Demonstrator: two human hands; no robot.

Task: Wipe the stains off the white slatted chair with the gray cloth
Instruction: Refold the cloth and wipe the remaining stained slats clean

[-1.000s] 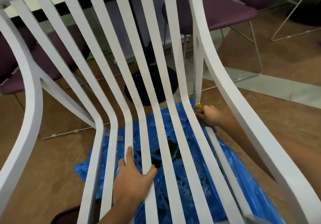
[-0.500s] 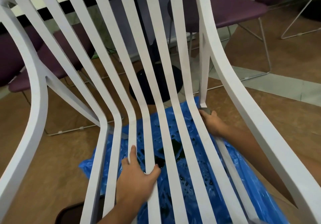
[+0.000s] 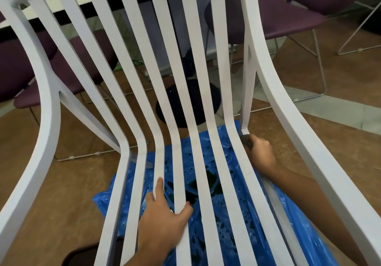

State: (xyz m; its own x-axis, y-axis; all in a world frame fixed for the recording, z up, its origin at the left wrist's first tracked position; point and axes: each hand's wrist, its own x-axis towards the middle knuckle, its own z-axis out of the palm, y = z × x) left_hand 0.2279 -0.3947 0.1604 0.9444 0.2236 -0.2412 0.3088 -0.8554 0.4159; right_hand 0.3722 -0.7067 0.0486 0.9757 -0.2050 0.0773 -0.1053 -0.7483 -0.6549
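Underneath, a crinkled blue plastic sheet (image 3: pixel 305 239) lies on the brown floor (image 3: pixel 68 193); your left hand (image 3: pixel 165 214) clamps the smooth white slatted chair (image 3: pixel 218 80), and your right hand (image 3: pixel 261 154) clenches the gray cloth (image 3: pixel 246 142).

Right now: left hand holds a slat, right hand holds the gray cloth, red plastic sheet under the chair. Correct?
One error: the plastic sheet is blue, not red (head view). Otherwise right: left hand holds a chair slat, right hand holds the gray cloth.

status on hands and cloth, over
left hand gripping a seat slat of the white slatted chair. right hand holding gray cloth against the rear strut's foot. blue plastic sheet underneath, nothing blocking.
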